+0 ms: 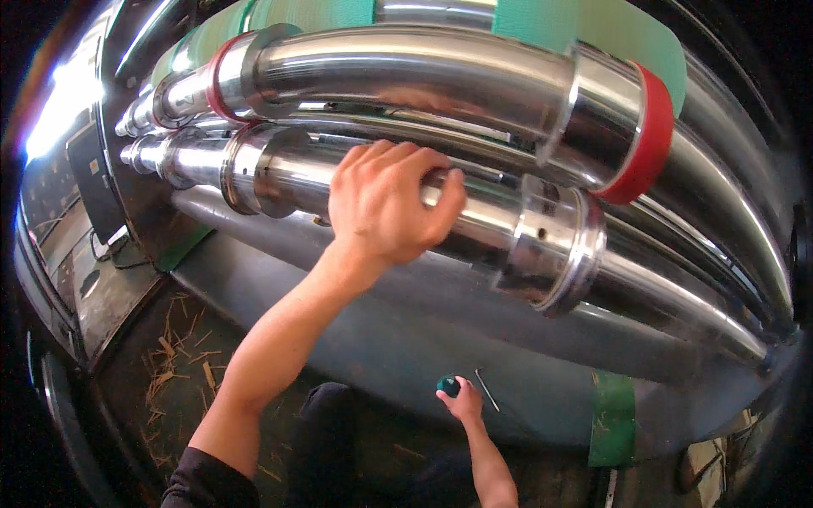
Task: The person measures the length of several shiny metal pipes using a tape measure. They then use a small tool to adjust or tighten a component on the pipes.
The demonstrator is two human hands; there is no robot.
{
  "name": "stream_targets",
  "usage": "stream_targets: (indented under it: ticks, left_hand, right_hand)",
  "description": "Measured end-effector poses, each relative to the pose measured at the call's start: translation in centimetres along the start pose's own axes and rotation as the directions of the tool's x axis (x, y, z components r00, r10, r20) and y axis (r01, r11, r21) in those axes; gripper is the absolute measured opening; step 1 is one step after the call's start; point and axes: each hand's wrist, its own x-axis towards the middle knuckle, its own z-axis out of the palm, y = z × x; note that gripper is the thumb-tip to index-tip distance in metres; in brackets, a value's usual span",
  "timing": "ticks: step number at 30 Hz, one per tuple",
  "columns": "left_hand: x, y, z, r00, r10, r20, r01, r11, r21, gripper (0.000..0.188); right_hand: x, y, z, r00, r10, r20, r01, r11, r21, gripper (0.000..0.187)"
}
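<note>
My left hand (385, 201) rests over a shiny metal roller shaft (487, 212), its fingers curled around the top and the thumb on the near side. Thick collars sit on this shaft, a left collar (264, 169) and a right collar (546, 241) with a small hole in it. Lower down, my right hand (462, 401) is closed on a small dark teal round object (448, 386); its exact kind does not show. Close to that hand, a thin L-shaped hex key (488, 390) lies on the grey surface (398, 339).
Above runs another metal roller (415, 68) with a red ring (645, 135) at its right collar. Behind it is a roller wrapped in green material (584, 25). A green strip (613, 415) hangs over the grey edge. Wood-like scraps (167, 360) litter the floor at left.
</note>
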Motion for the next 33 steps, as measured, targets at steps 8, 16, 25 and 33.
stream_targets:
  ticks: [8,16,25,33]
  left_hand:
    - [-0.8,-1.2,0.4,0.998,0.002,-0.063,-0.003,1.000,-0.027,0.016]
    - [-0.2,-1.0,0.1,0.997,-0.048,-0.063,0.036,0.983,-0.178,0.020]
    - [0.0,-2.2,-1.2,0.998,-0.065,-0.011,0.063,0.993,-0.097,0.021]
    - [-2.1,-2.4,-1.2,0.982,0.069,-0.178,-0.100,0.980,-0.174,0.012]
  right_hand:
    - [-11.1,-5.4,-2.2,0.904,0.404,0.137,-0.247,0.232,0.941,0.035]
    - [-24.4,-5.1,7.1,0.911,0.412,0.031,-0.229,0.441,0.868,0.043]
    - [-22.3,-15.0,6.8,0.765,0.469,0.441,-0.276,-0.379,0.883,0.047]
    - [-21.4,-14.6,2.9,0.852,0.406,0.332,-0.330,-0.076,0.941,0.044]
